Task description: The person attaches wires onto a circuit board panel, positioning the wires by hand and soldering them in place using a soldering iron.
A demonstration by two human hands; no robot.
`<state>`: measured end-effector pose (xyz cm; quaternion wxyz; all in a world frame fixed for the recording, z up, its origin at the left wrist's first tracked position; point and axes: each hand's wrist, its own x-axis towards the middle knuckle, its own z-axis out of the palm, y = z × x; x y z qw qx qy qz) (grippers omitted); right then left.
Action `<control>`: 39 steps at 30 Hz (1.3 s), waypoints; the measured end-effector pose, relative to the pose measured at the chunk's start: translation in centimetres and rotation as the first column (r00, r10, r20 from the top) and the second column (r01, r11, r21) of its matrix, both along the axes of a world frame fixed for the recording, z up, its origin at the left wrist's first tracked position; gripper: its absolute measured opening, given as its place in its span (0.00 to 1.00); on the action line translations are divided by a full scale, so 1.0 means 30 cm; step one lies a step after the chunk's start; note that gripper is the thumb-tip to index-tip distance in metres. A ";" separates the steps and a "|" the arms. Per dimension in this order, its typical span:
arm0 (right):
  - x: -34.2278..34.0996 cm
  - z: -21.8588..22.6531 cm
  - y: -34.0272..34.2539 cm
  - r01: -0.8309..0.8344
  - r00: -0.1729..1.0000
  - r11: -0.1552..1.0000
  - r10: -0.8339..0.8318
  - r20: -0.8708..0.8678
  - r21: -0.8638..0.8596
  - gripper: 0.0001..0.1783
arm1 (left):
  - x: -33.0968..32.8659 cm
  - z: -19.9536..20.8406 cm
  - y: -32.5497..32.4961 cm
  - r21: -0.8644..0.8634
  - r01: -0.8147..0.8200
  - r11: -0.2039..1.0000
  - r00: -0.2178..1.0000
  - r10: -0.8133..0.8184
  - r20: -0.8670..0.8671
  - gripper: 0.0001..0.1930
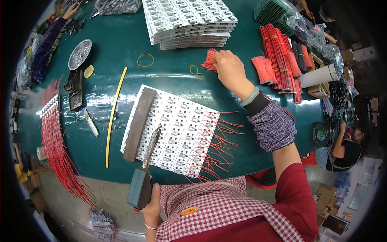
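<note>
A green desk (pixel 117 40) spans my view. Upper left, a metal bowl (pixel 90 43) holds silvery bits. Lower centre, my left hand (pixel 153 201), the nearer one, grips a soldering iron (pixel 140 186) slanting up-right over the white board sheet (pixel 174 133) mid-frame. Above the sheet's right edge, my right hand (pixel 230 71) bends its fingers over red wires (pixel 208 60); whether they're pinched, I can't tell. Upper right, a green crate (pixel 264 13) has unclear contents.

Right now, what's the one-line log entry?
Left hand: holding soldering iron; right hand: at red wire bundle; circuit-board panel: dark bar on top
</note>
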<state>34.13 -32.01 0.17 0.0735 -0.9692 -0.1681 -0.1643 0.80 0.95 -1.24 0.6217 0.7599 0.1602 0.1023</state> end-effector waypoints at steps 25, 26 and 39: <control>-0.177 0.215 0.069 -0.411 0.910 0.911 0.412 0.041 -0.039 0.09 | 0.215 0.327 0.006 -0.081 -0.065 0.995 0.995 0.071 0.073 0.22; -0.207 0.205 0.085 -0.447 0.894 0.893 0.447 0.021 0.043 0.09 | 0.225 0.349 0.000 -0.102 -0.103 0.989 0.992 0.111 0.067 0.23; -0.370 0.026 0.107 -0.361 0.916 0.851 0.401 -0.028 0.381 0.18 | 0.228 0.136 -0.112 -0.075 0.105 0.992 0.990 -0.111 -0.083 0.24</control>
